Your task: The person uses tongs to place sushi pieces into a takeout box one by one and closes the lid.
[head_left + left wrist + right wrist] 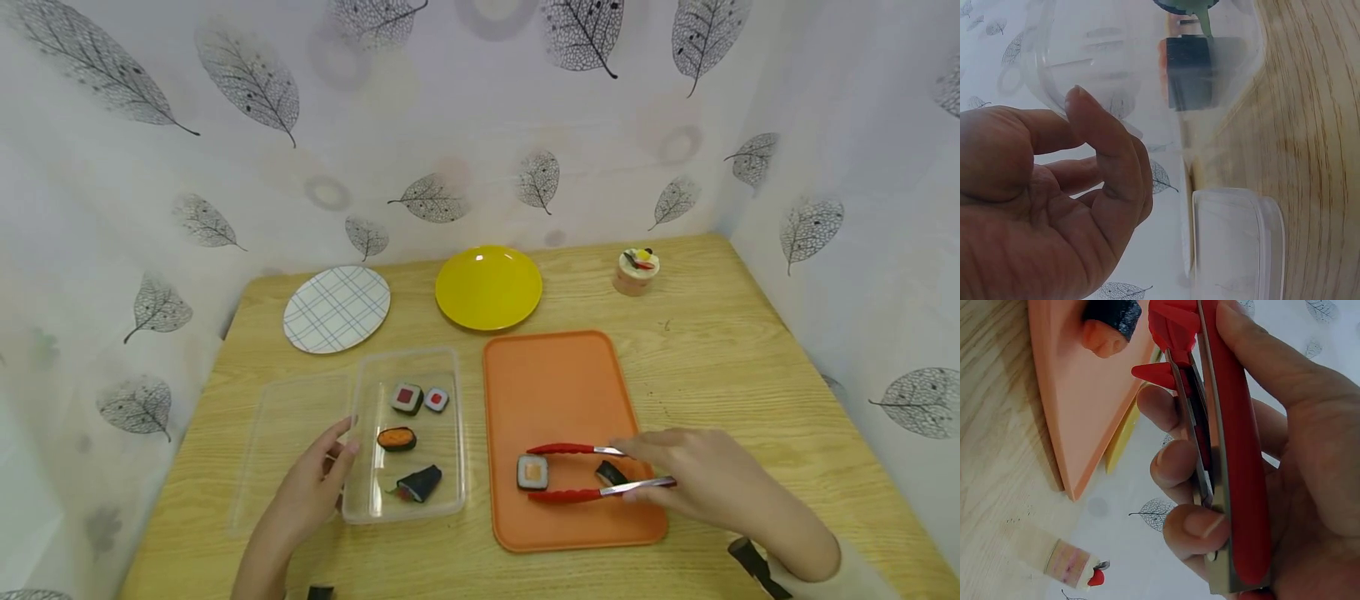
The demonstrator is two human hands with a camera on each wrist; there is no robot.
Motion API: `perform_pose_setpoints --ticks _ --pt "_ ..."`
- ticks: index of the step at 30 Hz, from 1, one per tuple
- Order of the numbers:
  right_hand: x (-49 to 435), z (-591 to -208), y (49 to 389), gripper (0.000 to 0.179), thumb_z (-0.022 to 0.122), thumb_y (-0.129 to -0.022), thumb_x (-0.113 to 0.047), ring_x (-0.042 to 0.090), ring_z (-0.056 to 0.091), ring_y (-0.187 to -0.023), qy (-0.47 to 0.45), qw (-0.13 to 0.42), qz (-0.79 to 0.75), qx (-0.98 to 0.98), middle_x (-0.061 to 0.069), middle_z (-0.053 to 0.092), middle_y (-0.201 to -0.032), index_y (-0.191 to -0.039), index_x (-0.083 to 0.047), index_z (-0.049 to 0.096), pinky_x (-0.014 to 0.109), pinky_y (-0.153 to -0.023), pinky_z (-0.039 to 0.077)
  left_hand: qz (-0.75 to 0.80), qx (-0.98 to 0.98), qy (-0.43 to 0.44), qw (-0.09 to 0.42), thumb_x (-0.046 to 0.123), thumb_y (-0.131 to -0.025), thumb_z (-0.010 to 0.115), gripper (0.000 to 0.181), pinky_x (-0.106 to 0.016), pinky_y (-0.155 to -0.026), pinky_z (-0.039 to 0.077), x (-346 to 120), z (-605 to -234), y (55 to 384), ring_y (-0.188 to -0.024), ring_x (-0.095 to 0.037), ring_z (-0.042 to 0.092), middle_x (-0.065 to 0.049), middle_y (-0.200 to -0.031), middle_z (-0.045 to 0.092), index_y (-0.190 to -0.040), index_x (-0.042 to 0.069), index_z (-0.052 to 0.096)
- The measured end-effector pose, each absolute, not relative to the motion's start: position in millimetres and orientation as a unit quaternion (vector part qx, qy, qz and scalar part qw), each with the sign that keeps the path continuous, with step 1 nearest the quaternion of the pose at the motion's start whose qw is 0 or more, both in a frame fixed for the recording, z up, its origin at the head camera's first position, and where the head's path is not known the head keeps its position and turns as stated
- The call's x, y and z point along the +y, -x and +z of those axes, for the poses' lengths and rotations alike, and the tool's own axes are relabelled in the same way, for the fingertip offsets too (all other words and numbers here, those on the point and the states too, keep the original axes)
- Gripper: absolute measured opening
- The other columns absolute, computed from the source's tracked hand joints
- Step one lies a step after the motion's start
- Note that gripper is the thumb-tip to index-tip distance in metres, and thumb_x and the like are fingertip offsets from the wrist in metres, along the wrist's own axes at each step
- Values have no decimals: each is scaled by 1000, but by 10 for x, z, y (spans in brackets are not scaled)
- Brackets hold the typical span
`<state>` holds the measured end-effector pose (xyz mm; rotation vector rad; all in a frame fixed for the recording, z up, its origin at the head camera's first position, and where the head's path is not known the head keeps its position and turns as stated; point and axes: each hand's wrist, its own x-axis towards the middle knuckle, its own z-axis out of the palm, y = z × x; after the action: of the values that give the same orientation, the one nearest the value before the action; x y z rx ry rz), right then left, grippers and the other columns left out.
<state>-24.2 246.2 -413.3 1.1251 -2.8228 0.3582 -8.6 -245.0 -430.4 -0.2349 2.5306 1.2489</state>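
Observation:
My right hand [693,471] grips a pair of red-tipped metal tongs [1238,456] over the orange tray [555,392]. The tongs' spread tips lie either side of a sushi roll [532,472] with white rice and an orange centre. A black-wrapped piece with orange filling [1110,328] lies on the tray between the tong arms. My left hand [311,479], fingers loosely curled, is at the left rim of the clear plastic box [405,514]. Inside the box are two sushi rolls [407,398], an orange-topped piece [397,439] and a dark cone-shaped hand roll [420,483].
The clear lid [288,442] lies flat left of the box, partly behind my left hand. At the back stand a white checked plate [337,308] and a yellow plate [489,287]. A small cake [636,272] sits at the back right. Leaf-patterned cloth walls [480,125] surround the table.

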Motion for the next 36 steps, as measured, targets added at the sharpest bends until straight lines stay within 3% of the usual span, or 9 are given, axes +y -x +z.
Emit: perform_pose_setpoints --ticks 19,26,31,36 --pt "2400 -4090 416 48 84 -86 -48 2 74 -83 -384 82 172 -904 -14 80 -109 -128 -28 76 17 -60 52 436 883 85 153 25 -114 48 51 -29 -55 55 -2445 -4296 90 -69 -15 56 -17 -111 60 -162 11 37" --pt "2219 -3921 617 49 84 -85 -50 -8 52 -67 -383 72 178 -903 -15 79 -107 -128 -29 76 12 -55 36 434 884 83 153 25 -114 48 51 -28 -55 55 -2441 -4301 94 -69 -14 56 -17 -110 60 -162 12 37" --pt "2035 -3778 773 49 83 -86 -50 -1 68 -76 -400 69 168 -898 -10 79 -116 -129 -28 76 16 -58 47 436 884 78 152 26 -114 48 52 -28 -54 54 -2447 -4309 88 -68 -14 55 -16 -110 60 -162 10 37" --pt "1829 -3642 895 53 71 -91 -63 -2 63 -70 -415 57 152 -895 -10 80 -114 -129 -26 76 16 -55 43 432 885 78 156 26 -114 48 53 -29 -54 54 -2452 -4306 91 -67 -14 55 -15 -110 60 -162 9 36"
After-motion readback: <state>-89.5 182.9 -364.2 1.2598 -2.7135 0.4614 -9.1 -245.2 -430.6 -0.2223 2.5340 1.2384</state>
